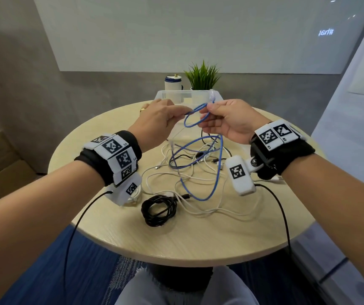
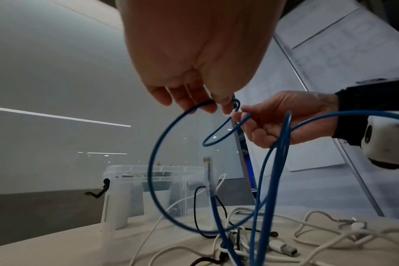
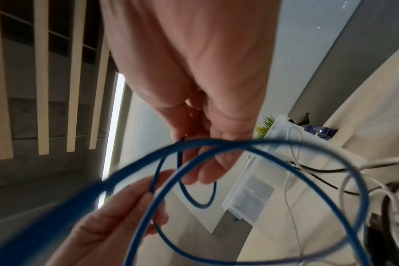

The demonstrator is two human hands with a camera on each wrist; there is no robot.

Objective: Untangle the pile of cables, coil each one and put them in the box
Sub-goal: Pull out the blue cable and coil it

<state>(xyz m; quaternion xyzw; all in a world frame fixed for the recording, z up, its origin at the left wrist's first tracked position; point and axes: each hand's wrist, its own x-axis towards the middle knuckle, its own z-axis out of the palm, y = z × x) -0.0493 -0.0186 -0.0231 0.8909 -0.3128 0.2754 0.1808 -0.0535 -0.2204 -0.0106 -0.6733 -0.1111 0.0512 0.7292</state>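
1. Nearest on the round bench (image 1: 115, 230) lies a coiled black cable (image 1: 158, 209), by itself at the front edge of the pile.
2. Behind it a tangle of white cables (image 1: 201, 183) spreads over the bench, with thin black leads threaded through; where each one starts and ends is hard to follow.
3. A blue cable (image 1: 207, 172) rises out of the tangle in large loose loops; its lower loops rest among the white ones.
4. The left hand (image 1: 157, 122) pinches the blue cable between thumb and fingertips; the other fingers are curled, partly hidden behind the hand.
5. The right hand (image 1: 227, 122) pinches the same cable near its clear plug (image 1: 212, 96), which sticks up above the fingers; a small loop hangs between the two hands.
6. Beyond the hands stands a clear plastic box (image 1: 163, 94); they cover much of it, so what is inside cannot be told.
7. Farthest back are a white cup (image 1: 172, 83) and a small green plant (image 1: 202, 77), just behind the box.
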